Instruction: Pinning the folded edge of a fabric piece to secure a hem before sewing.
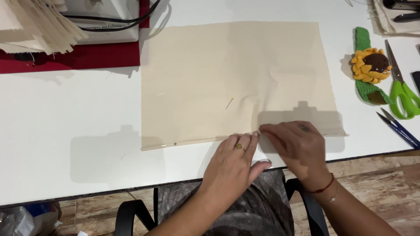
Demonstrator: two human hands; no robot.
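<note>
The cream fabric panel (236,78) lies flat at the centre of the white table (65,131), its near edge folded up into a narrow hem that runs from about 7 o'clock across toward 4 o'clock. Both your hands meet on that fold at 6 o'clock. Your left hand (234,164) lies flat, fingers together and pressing down on the hem, which pins the crease so it cannot spring open. Your right hand (295,146) sits just beside it, fingertips pinched together on the folded edge, seemingly rolling or holding the next stretch of hem; whether it holds a pin you cannot tell from here.

A pin with a yellow head (229,103) lies loose on the cloth just above your hands, within easy reach. Another dark-headed pin (175,143) already sits in the hem toward 7 o'clock, holding that section closed.

Out at 3 o'clock a sunflower pincushion (370,65) on a green band rests on the table, with green-handled scissors (402,94) beside it and small blue snips (399,129) below. At 11 o'clock a sewing machine (105,19) stands on a red mat (96,57), with a stack of folded cream cloth (35,24) at 10 o'clock.
</note>
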